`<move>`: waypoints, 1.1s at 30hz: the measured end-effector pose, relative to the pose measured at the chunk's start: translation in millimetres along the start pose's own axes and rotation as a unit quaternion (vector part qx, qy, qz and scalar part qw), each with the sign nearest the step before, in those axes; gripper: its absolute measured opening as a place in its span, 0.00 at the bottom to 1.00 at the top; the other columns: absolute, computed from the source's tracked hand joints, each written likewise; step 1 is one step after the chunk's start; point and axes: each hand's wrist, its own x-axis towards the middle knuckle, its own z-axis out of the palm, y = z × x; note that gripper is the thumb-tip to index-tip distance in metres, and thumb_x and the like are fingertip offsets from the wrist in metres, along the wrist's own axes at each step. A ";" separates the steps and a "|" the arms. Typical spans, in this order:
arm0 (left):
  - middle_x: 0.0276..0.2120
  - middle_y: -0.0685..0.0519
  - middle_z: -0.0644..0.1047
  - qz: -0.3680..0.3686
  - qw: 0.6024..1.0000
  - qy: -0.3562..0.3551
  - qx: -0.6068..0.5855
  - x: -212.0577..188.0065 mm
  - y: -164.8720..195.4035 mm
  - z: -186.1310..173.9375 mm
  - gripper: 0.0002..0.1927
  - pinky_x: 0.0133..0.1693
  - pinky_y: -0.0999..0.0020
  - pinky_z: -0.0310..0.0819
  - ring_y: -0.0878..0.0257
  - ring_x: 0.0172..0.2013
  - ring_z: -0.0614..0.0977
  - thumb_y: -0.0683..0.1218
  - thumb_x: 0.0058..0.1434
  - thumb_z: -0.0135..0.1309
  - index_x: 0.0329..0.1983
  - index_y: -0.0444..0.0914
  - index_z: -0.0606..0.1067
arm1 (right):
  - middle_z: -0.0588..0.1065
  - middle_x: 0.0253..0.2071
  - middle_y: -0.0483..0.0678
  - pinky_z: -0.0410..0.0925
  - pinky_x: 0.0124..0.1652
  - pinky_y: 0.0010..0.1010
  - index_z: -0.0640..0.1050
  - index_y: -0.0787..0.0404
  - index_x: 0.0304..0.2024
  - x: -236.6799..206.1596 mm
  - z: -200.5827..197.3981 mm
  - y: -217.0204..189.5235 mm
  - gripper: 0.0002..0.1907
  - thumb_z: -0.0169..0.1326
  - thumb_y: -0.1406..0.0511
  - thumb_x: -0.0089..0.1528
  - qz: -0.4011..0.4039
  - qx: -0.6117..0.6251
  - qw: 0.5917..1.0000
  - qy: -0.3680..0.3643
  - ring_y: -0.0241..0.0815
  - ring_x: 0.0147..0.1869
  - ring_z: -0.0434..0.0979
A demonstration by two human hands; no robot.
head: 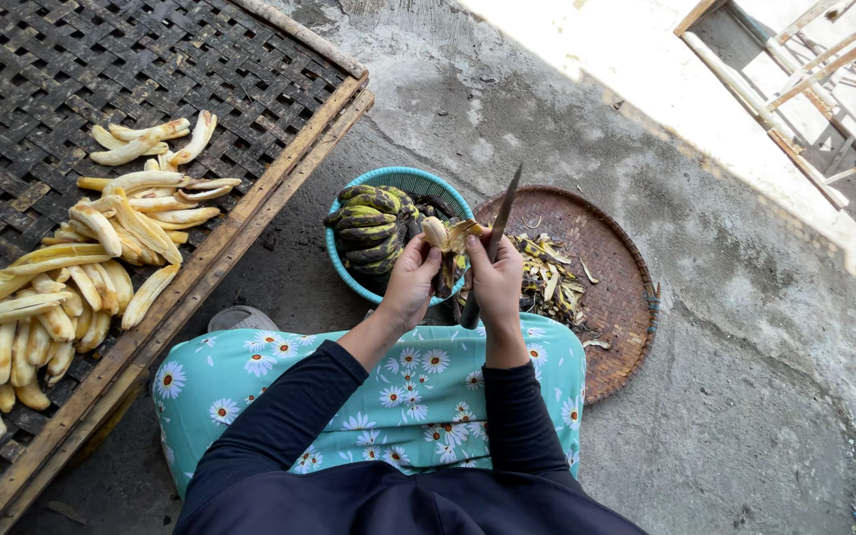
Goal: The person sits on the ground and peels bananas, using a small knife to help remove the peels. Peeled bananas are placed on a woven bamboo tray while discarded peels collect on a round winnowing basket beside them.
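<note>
Head view: looking straight down at a lap in a daisy-print cloth, both hands working just above the knees, mid-frame.
Left hand (410, 282): clenched round a half-peeled banana (440, 241), thumb and fingers wrapped on its lower part.
Right hand (496, 280): gripping a knife (500, 220) by the handle, fist closed tight; it also pinches loose peel near the fruit.
Where the banana is: right between the two hands, dead centre of the frame, over the near rim of the teal basket (437, 184).
Banana axis: roughly upright in the picture, pale peeled tip pointing to the top of the frame, dark peel strips hanging down toward the lap.
Knife axis: blade slants up and a bit right, tip above both hands, well past the fruit's tip.
Key relation: blade sits just to the right of the banana, almost parallel to it, so fruit is on the left-hand side and steel on the right-hand side, pretty much touching.
Nearer hand: left one already has the fruit; right one is just beside it.
Basket contents: unpeeled bananas (371, 226), green-black skins, upper centre.
Round woven tray (614, 297): right of centre, holding a peel pile (545, 279).
Drying rack (101, 59): dark woven mat filling the left side, peeled bananas (71, 277) laid out on it, well apart from the hands.
</note>
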 end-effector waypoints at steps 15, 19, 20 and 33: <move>0.54 0.55 0.72 0.042 0.980 0.016 -0.195 10.5 68.7 -7.7 0.14 0.67 0.51 0.66 0.60 0.63 0.73 0.43 0.74 0.42 0.62 0.44 0.66 | 0.72 0.47 0.59 0.70 0.38 0.30 0.65 0.77 0.67 28.2 -91.0 2.2 0.37 0.65 0.59 0.66 -0.227 -0.543 0.783 0.200 0.41 0.45 0.73; 0.52 0.51 0.73 0.020 0.986 0.027 -0.161 14.8 55.9 -12.6 0.12 0.64 0.53 0.72 0.58 0.60 0.76 0.45 0.74 0.46 0.58 0.36 0.66 | 0.73 0.42 0.48 0.69 0.37 0.31 0.53 0.59 0.78 9.6 -54.4 -13.3 0.35 0.46 0.59 0.71 -0.023 -0.283 0.959 0.026 0.37 0.38 0.70; 0.51 0.51 0.73 0.018 0.989 0.036 -0.145 15.6 52.3 -13.7 0.13 0.63 0.56 0.74 0.58 0.59 0.77 0.45 0.74 0.46 0.57 0.36 0.66 | 0.73 0.42 0.47 0.68 0.40 0.31 0.55 0.56 0.79 1.8 -41.1 -17.3 0.32 0.42 0.59 0.73 -0.017 -0.248 0.968 -0.036 0.36 0.39 0.69; 0.45 0.50 0.77 0.052 0.992 0.038 -0.107 11.4 49.1 -12.8 0.19 0.48 0.65 0.80 0.60 0.47 0.81 0.50 0.68 0.57 0.56 0.37 0.68 | 0.72 0.38 0.50 0.69 0.40 0.34 0.68 0.50 0.71 -28.4 21.0 -67.9 0.29 0.56 0.63 0.67 -0.167 -0.381 0.861 -0.293 0.46 0.38 0.75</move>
